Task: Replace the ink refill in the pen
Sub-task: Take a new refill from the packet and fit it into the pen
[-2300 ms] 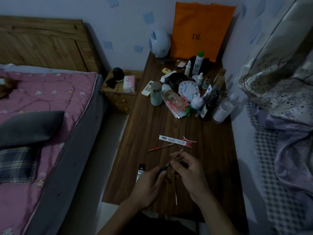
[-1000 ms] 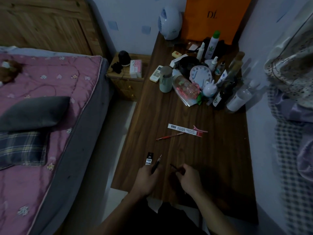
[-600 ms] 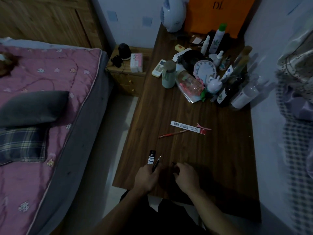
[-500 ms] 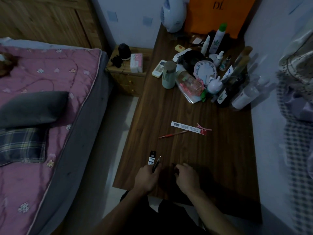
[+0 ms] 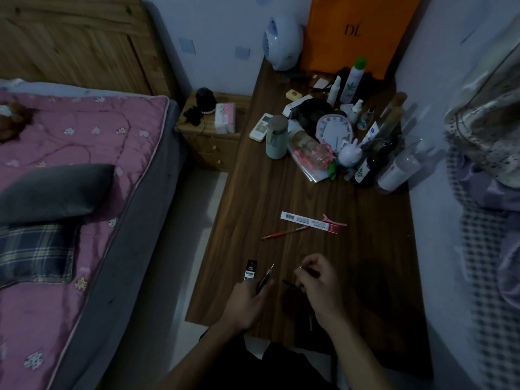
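Dim room. Bed (image 5: pixel 70 192) fills the left; the wooden worktop (image 5: pixel 365 263) runs away from the person, with bottles and a clock crowded at its far end. Mid-worktop: a white barcoded refill packet (image 5: pixel 309 220) lying crosswise, a pink clip at its right end, and just in front of it a red refill (image 5: pixel 284 232), long axis left-right and tilted slightly, tip toward the left. Both lie beyond the hands, well apart from them. Near edge: a small black label pack (image 5: pixel 250 271) just beside the left hand (image 5: pixel 247 299). Left hand is closed around the dark pen barrel (image 5: pixel 266 277), which points up and away with a thin tip showing at its far end. Right hand (image 5: pixel 318 282) is curled, fingers pinched on a thin, small part whose pale end shows at the fingertips; too dark to name the part. A short dark piece (image 5: pixel 289 284) lies between the two hands. The hands are apart, close to each other. Judgement: reassembly stage; the right hand's piece must be aligned with the barrel's axis, so the right hand moves left toward the barrel.
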`<state>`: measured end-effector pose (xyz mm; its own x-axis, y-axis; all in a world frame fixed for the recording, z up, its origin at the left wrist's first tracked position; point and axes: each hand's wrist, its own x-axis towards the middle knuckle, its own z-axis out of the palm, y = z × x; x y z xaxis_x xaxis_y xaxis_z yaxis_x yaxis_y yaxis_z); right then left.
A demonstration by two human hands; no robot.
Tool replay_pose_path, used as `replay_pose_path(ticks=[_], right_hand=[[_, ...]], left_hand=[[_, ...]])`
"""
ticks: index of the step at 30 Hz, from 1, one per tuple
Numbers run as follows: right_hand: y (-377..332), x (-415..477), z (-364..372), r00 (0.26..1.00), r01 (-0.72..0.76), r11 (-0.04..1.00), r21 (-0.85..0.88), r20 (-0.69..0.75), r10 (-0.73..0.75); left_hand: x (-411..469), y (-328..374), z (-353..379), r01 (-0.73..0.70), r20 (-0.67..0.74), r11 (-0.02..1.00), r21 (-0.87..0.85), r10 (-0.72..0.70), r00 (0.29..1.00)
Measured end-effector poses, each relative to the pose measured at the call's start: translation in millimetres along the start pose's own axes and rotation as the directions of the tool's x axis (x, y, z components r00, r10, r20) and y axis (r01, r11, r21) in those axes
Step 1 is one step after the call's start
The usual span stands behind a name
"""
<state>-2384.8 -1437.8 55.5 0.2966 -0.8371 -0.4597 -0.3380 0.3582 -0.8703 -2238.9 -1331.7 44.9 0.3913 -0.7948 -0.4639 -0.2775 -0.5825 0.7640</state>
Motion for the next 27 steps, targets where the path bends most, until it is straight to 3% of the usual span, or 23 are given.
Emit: replay_pose_path(ticks=[4,12,27], right_hand=[[-36.7,-15.4,-10.8,0.991,0.075,0.987,0.144,0.100,-0.090],[-64.9,-32.7,-28.0,0.946,0.150,0.961,0.232,0.250,-0.207],[-80.0,-48.7,-34.3,0.898,0.284,0.948,0.142,0.307,-0.315]], left_hand=[[-11.0,23.7,-4.3,-0.083,0.008,0.996,-0.045,0.083,0.997],[-30.2,54.7,-10.7,-0.234,0.023,0.972,0.003,0.234,0.972],[-53.5,77.0,-14.9,-0.324,0.003,0.945,0.041,0.324,0.946]])
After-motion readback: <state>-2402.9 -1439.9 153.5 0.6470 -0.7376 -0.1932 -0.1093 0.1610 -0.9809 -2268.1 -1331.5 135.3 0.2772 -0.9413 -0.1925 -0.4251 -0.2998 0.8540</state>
